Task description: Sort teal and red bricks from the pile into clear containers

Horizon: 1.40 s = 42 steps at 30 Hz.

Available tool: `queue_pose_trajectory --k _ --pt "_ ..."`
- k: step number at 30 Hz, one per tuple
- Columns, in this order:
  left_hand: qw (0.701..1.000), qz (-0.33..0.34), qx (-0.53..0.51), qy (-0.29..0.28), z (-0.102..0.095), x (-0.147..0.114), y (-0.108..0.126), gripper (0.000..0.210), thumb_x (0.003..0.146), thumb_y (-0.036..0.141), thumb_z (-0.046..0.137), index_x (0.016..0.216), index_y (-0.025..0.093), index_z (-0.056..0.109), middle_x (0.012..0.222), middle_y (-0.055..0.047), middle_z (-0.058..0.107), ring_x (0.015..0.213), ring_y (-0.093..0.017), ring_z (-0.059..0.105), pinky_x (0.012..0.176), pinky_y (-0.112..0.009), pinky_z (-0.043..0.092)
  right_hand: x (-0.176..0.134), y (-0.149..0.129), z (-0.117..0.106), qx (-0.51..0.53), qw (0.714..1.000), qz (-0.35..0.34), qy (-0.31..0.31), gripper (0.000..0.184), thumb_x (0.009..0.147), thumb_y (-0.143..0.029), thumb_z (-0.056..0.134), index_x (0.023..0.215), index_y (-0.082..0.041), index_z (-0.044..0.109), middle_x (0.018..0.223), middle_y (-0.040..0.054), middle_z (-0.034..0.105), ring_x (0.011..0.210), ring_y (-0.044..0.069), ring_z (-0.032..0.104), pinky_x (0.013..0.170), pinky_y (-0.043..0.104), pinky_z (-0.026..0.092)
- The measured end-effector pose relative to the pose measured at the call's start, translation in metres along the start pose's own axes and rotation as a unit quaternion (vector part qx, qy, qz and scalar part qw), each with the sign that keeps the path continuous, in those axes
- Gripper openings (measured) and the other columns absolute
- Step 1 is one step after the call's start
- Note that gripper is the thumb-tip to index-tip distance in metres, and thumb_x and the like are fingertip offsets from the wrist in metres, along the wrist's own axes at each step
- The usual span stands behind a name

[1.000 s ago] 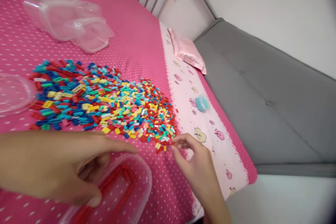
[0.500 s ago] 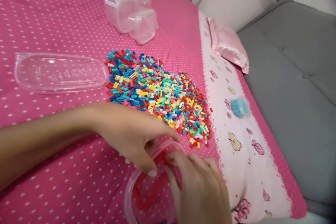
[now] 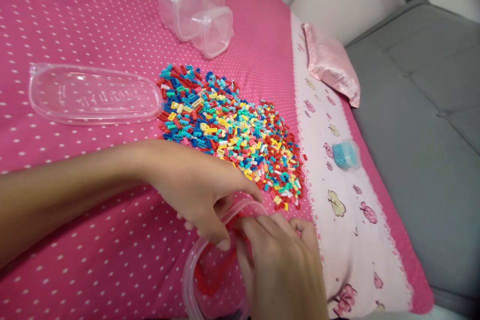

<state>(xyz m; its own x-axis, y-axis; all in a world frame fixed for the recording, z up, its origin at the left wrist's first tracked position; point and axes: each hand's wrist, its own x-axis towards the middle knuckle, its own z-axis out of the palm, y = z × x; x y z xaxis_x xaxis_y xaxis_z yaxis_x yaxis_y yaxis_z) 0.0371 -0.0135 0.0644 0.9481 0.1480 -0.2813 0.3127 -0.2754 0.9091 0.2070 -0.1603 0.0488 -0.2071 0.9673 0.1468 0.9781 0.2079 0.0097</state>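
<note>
At the lower middle of the head view is a clear plastic container (image 3: 190,280) with red building bricks (image 3: 210,280) inside. My left hand (image 3: 198,185) is closed round the far part of its rim, thumb inside and fingers outside. My right hand (image 3: 281,260) reaches into the container, fingers bent and pinched together by the red bricks. Its fingertips are hidden, so what it pinches does not show. Just beyond both hands lies a large heap of small building bricks (image 3: 232,130) in red, blue, yellow, green and white.
A clear oblong lid (image 3: 93,97) lies left of the heap. Farther back stand clear plastic tubs (image 3: 213,30). On the right are a small tub of blue pieces (image 3: 345,154), a pink pillow (image 3: 330,62) and a grey padded headboard (image 3: 420,125). Pink dotted bedding (image 3: 56,220) lies underneath.
My right hand has shifted slightly inside the container, its fingers now lower behind the knuckles. The left hand keeps its hold on the rim. The whole view has shifted a little.
</note>
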Motion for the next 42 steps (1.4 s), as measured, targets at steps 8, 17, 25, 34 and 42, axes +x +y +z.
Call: queue_pose_trajectory --k 8,17,25,34,42 --pt "1.000 0.010 -0.021 -0.019 0.000 0.001 -0.002 0.055 0.084 0.020 0.075 0.136 0.024 0.061 0.082 0.002 0.073 0.066 -0.017 0.069 0.049 -0.018 0.046 0.003 0.000 -0.005 -0.028 0.999 -0.013 -0.042 0.020 0.091 -0.008 0.060 0.081 -0.025 0.064 0.071 -0.0013 0.070 0.069 0.023 0.062 0.078 0.040 0.028" --pt "1.000 0.003 -0.010 -0.021 -0.001 0.000 -0.002 0.059 0.084 0.022 0.076 0.140 0.024 0.058 0.079 0.002 0.072 0.067 -0.018 0.071 0.047 -0.018 0.045 -0.005 0.007 -0.012 -0.025 0.999 -0.016 -0.016 0.019 0.094 -0.011 0.060 0.084 -0.026 0.067 0.078 0.0006 0.067 0.073 0.024 0.060 0.078 0.040 0.031" --pt "0.999 0.012 -0.014 -0.028 -0.002 0.001 0.000 0.061 0.084 0.017 0.072 0.143 0.025 0.057 0.083 0.001 0.074 0.068 -0.017 0.070 0.050 -0.019 0.047 0.006 0.002 -0.001 -0.083 0.996 -0.015 0.025 0.026 0.090 -0.008 0.061 0.072 -0.025 0.065 0.076 0.0025 0.062 0.075 0.024 0.053 0.078 0.043 0.030" --pt "0.999 0.026 -0.014 -0.027 -0.001 0.002 0.000 0.057 0.085 0.018 0.073 0.140 0.024 0.059 0.079 0.003 0.071 0.067 -0.017 0.069 0.048 -0.017 0.046 0.010 0.002 -0.001 -0.071 0.997 -0.020 0.005 0.027 0.091 -0.008 0.061 0.071 -0.025 0.067 0.077 0.0020 0.064 0.075 0.023 0.054 0.078 0.042 0.028" --pt "1.000 0.012 -0.010 -0.024 -0.001 0.002 0.001 0.054 0.083 0.014 0.074 0.134 0.024 0.062 0.086 0.001 0.075 0.068 -0.016 0.071 0.048 -0.017 0.046 0.008 0.002 0.006 -0.024 0.998 -0.046 0.030 0.029 0.087 -0.009 0.063 0.062 -0.025 0.062 0.071 0.0018 0.064 0.070 0.022 0.054 0.074 0.043 0.025"
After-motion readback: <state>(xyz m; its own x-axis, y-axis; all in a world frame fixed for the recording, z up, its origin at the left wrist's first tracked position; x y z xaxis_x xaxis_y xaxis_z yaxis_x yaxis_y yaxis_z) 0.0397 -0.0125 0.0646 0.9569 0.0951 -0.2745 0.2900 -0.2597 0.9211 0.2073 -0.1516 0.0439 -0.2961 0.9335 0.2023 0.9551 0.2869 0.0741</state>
